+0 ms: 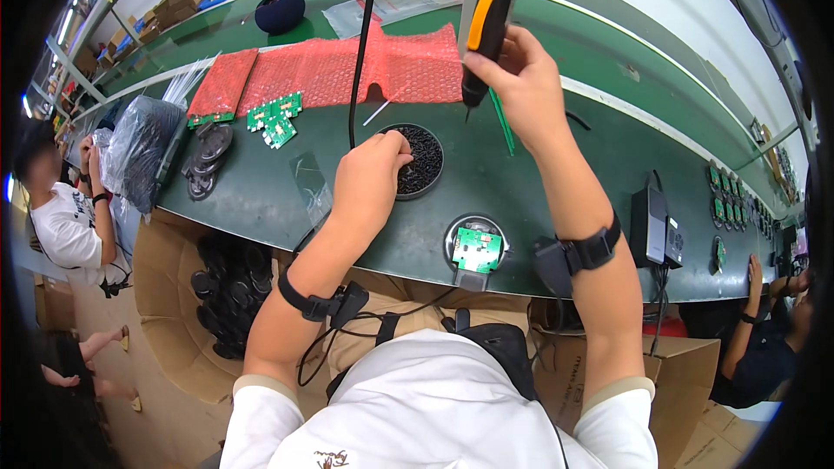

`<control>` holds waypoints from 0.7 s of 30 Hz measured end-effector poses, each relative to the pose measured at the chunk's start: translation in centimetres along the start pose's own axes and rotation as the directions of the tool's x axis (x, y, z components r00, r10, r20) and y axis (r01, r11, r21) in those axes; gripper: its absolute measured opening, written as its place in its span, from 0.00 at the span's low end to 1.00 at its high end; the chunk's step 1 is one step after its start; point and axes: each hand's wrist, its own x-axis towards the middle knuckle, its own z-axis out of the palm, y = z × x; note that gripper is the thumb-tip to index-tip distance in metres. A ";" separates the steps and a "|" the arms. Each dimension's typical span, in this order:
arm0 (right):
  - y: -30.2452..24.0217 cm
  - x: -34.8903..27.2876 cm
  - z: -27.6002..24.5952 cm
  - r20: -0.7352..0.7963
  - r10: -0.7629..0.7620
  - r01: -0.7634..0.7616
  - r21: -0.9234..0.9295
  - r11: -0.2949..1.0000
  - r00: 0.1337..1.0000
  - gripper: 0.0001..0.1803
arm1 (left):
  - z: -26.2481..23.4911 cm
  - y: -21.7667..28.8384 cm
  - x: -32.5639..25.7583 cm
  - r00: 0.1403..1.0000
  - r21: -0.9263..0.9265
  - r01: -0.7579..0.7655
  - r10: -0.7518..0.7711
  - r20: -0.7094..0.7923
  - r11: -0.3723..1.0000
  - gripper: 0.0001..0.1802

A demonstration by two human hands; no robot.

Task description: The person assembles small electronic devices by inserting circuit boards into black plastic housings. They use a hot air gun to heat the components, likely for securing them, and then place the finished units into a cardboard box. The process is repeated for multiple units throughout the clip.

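My right hand [523,78] is wrapped around a black electric screwdriver [495,26] with an orange switch strip. The tool stands nearly upright, its bit pointing down above the bench. My left hand [372,169] dips its pinched fingertips into a round dish [441,163] full of small black screws [424,161]. Whatever the fingertips hold is too small to make out. In front of me, near the bench edge, a green circuit board [477,249] lies in a round black housing [451,230]; neither hand touches it.
Red bubble wrap [321,69] lies behind the dish, with loose green boards [276,120] beside it. Black round parts [208,156] are at left. A black power unit [650,221] stands at right. A cardboard box [165,295] sits below the bench. Other people work at both sides.
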 end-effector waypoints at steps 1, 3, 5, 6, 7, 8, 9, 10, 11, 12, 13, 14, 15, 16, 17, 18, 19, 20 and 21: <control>-0.5 -0.8 -0.3 0.021 -0.007 0.007 -0.015 1.000 1.000 0.27 | -0.4 0.5 -0.4 0.998 -0.118 0.061 -0.058 0.033 0.991 0.03; -2.6 -2.5 -0.4 0.103 -0.032 0.025 0.073 0.997 0.994 0.21 | -1.0 1.5 -1.9 0.986 -0.305 0.146 -0.112 0.126 0.941 0.04; -4.8 -4.2 -0.8 0.245 0.057 -0.120 0.251 0.961 0.968 0.26 | -1.1 2.9 -3.4 0.953 -0.476 0.258 -0.142 0.267 0.841 0.04; -5.9 -5.0 -0.7 0.328 0.085 -0.200 0.334 0.921 0.941 0.29 | -0.5 2.8 -4.5 0.937 -0.548 0.312 -0.155 0.314 0.776 0.03; -7.4 -5.8 -0.6 0.317 0.174 -0.267 0.277 0.923 0.932 0.28 | -0.2 3.3 -5.2 0.930 -0.555 0.317 -0.138 0.340 0.769 0.03; -7.3 -6.9 -0.3 0.244 0.187 -0.246 0.238 0.940 0.952 0.23 | 0.0 3.6 -5.8 0.923 -0.563 0.322 -0.121 0.364 0.762 0.03; -7.7 -7.7 -0.4 0.218 0.188 -0.237 0.228 0.944 0.958 0.20 | 0.6 3.7 -6.3 0.923 -0.546 0.310 -0.110 0.368 0.778 0.05; -8.0 -8.4 -0.4 0.193 0.189 -0.230 0.217 0.949 0.963 0.18 | 0.8 3.8 -6.5 0.942 -0.538 0.252 -0.076 0.327 0.804 0.06; -8.1 -9.0 -0.2 0.159 0.141 -0.178 0.250 0.952 0.977 0.15 | 1.0 4.0 -6.6 0.957 -0.527 0.194 -0.042 0.286 0.827 0.06; -8.2 -9.4 -0.1 0.127 0.126 -0.155 0.250 0.956 0.984 0.15 | 1.2 4.1 -6.7 0.969 -0.511 0.134 -0.005 0.246 0.849 0.06; -8.3 -9.7 0.1 0.096 0.112 -0.133 0.248 0.960 0.989 0.14 | 1.5 4.1 -6.8 0.973 -0.526 0.133 -0.010 0.232 0.840 0.07; -8.4 -10.0 0.3 0.065 0.098 -0.111 0.245 0.963 0.993 0.13 | 1.8 4.2 -6.9 0.972 -0.555 0.159 -0.032 0.232 0.816 0.07; -8.7 -10.4 0.6 0.058 0.081 -0.093 0.247 0.964 0.995 0.11 | 2.0 4.4 -7.0 0.972 -0.581 0.177 -0.048 0.230 0.794 0.07; -9.0 -10.7 0.9 0.057 0.068 -0.080 0.259 0.962 0.996 0.11 | 2.2 4.5 -7.1 0.972 -0.606 0.194 -0.066 0.228 0.771 0.08; -9.2 -11.0 1.2 0.056 0.054 -0.067 0.271 0.960 0.997 0.11 | 2.3 4.4 -7.2 0.978 -0.588 0.152 -0.034 0.206 0.794 0.09; -9.3 -11.0 1.5 0.055 0.043 -0.057 0.285 0.957 0.998 0.11 | 2.3 4.2 -7.1 0.982 -0.567 0.113 -0.005 0.188 0.816 0.09; -9.2 -11.0 1.7 0.063 0.015 -0.032 0.289 0.957 0.998 0.10 | 2.4 4.1 -7.1 0.985 -0.545 0.073 0.026 0.171 0.835 0.10; -9.1 -11.0 1.9 0.061 0.001 -0.019 0.293 0.956 0.998 0.10 | 2.3 4.1 -7.1 0.983 -0.532 0.074 0.029 0.182 0.843 0.11; -8.9 -11.0 2.1 0.062 -0.013 -0.006 0.298 0.955 0.998 0.10 | 2.2 4.0 -7.1 0.981 -0.519 0.075 0.030 0.190 0.852 0.11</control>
